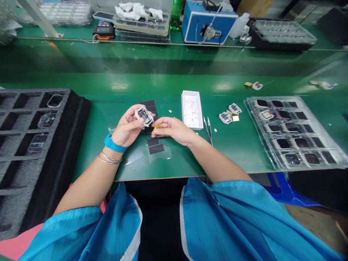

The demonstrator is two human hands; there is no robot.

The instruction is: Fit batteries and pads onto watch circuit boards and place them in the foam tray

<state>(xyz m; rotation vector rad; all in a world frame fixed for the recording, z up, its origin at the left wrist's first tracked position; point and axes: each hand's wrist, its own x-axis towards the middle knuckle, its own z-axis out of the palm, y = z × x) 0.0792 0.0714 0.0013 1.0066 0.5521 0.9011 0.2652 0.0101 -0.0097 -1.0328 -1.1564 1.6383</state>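
Observation:
My left hand (127, 127) is closed around a small white watch-like case (144, 116), its open side showing a circuit board. Close beside it, my right hand (178, 131) pinches a small piece with yellow tape (156, 128), perhaps a battery; the fingers hide most of it. Under and below the hands lie black adhesive strips (156, 148) on clear film. To the right of my right hand are a white box (201, 108) holding tiny parts and a pair of tweezers (208, 131). Farther right, two similar opened cases (225, 117) lie near a yellow-edged piece (235, 118).
A black foam tray (78, 119) with a few cases stands at left. On the right is a clear plastic tray (272, 159) of watch-like units and black pieces. Another opened case (257, 86) lies farther back. The rear shelf carries a blue machine (190, 25) and stacked boxes (141, 27).

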